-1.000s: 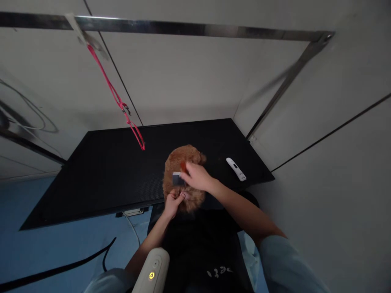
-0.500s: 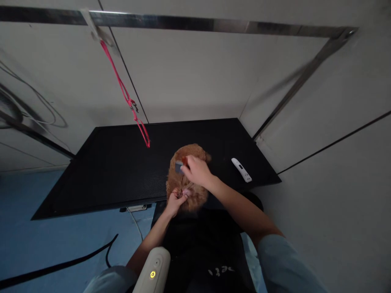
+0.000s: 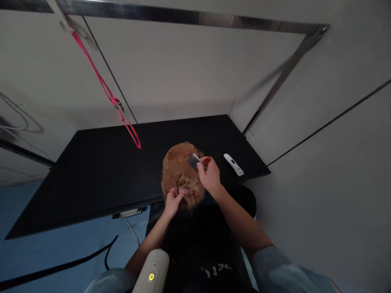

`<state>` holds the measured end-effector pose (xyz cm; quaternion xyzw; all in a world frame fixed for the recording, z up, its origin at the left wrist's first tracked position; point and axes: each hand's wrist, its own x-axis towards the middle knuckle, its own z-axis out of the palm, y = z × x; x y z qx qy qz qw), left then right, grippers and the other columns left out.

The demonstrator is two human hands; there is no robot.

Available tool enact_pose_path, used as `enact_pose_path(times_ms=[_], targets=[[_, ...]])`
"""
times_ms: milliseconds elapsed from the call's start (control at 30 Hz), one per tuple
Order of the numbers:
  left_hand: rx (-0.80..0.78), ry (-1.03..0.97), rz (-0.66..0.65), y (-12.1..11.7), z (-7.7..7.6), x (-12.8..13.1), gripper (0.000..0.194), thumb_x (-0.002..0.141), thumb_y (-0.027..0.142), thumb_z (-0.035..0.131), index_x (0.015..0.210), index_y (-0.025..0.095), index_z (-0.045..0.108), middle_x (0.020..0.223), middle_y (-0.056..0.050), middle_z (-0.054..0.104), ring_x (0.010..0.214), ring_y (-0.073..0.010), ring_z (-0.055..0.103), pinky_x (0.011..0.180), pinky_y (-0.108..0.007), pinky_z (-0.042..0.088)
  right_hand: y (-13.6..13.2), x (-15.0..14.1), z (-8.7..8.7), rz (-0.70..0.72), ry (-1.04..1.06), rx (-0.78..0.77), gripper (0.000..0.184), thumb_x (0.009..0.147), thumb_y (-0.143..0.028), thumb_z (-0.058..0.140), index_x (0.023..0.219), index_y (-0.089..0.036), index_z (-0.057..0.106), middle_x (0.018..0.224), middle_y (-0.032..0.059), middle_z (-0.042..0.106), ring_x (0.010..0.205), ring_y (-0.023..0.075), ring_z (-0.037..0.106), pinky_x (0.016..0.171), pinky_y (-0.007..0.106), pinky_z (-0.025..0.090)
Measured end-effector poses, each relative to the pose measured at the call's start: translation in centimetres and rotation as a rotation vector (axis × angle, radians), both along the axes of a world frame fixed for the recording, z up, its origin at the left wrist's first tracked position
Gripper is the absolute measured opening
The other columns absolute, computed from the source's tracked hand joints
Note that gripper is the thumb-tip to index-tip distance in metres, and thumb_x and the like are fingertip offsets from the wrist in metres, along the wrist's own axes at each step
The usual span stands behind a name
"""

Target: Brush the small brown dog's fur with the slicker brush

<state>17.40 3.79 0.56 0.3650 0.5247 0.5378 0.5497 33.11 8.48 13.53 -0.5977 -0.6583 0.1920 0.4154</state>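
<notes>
A small brown curly-furred dog (image 3: 179, 171) sits at the near edge of a black grooming table (image 3: 100, 171). My left hand (image 3: 173, 200) is closed, pinching the fur at the dog's near side. My right hand (image 3: 210, 176) is closed around a slicker brush (image 3: 195, 161) with a red handle. The brush's grey pad rests against the fur on the dog's right side.
A white clipper (image 3: 233, 164) lies on the table to the right of the dog. A pink leash (image 3: 117, 106) hangs from a metal bar (image 3: 183, 18) overhead. A white device with a lit yellow button (image 3: 152, 272) sits at my chest. Black cables cross the blue floor (image 3: 61, 266).
My right hand has carried the brush from the dog's top towards its right side. My left hand keeps its pinch on the fur. The view has shifted slightly.
</notes>
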Motion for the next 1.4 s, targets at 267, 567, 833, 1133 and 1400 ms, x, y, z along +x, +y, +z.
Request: enact_pose_path(times_ms=[267, 567, 833, 1133, 1400], targets=[[-0.019, -0.124, 0.022, 0.0, 0.7, 0.6, 0.038, 0.060, 0.045, 0.076, 0.071, 0.016, 0.056, 0.065, 0.002, 0.060, 0.061, -0.0108, 0.056, 0.065, -0.022, 0.043, -2.3, 0.7, -2.9, -0.186, 0.296, 0.093, 0.019, 0.084, -0.029, 0.050, 0.097, -0.017, 0.056, 0.092, 0.0072, 0.063, 0.085, 0.0183, 0.061, 0.079, 0.032, 0.048], [-0.112, -0.310, 0.199, -0.6, 1.1, 2.5, 0.042, 0.060, 0.044, 0.075, 0.064, 0.018, 0.043, 0.060, 0.004, 0.059, 0.058, -0.0104, 0.058, 0.063, -0.023, 0.045, -4.6, 0.9, -4.9, -0.226, 0.439, 0.139, 0.018, 0.082, -0.028, 0.052, 0.095, -0.017, 0.056, 0.098, 0.0080, 0.064, 0.092, 0.0192, 0.061, 0.085, 0.034, 0.047], [-0.250, -0.495, 0.220, 0.8, 1.1, 2.4, 0.028, 0.057, 0.032, 0.077, 0.068, 0.017, 0.056, 0.063, 0.003, 0.064, 0.061, -0.0126, 0.062, 0.065, -0.024, 0.048, -5.8, 0.5, -7.3, -0.255, 0.559, 0.209, 0.012, 0.082, -0.029, 0.052, 0.087, -0.019, 0.054, 0.096, 0.0072, 0.063, 0.091, 0.0190, 0.060, 0.085, 0.036, 0.048], [-0.056, -0.051, -0.035, 1.1, 1.9, 0.8, 0.029, 0.067, 0.043, 0.070, 0.071, 0.015, 0.062, 0.072, -0.005, 0.066, 0.070, -0.0188, 0.063, 0.072, -0.032, 0.050, -5.8, 2.0, -8.5, -0.172, 0.629, 0.100, 0.017, 0.077, -0.034, 0.057, 0.082, -0.018, 0.057, 0.090, 0.0062, 0.065, 0.087, 0.0194, 0.061, 0.081, 0.035, 0.048], [0.578, 0.795, -0.473, 5.0, 5.2, -3.4, 0.044, 0.043, 0.040, 0.086, 0.074, 0.020, 0.063, 0.122, -0.016, 0.055, 0.132, -0.0392, 0.033, 0.111, -0.050, 0.016, -10.7, 7.2, -10.2, -0.386, 0.803, -0.129, 0.035, 0.081, -0.055, 0.049, 0.090, -0.021, 0.048, 0.060, -0.0037, 0.051, 0.053, 0.0130, 0.050, 0.053, 0.026, 0.041]])
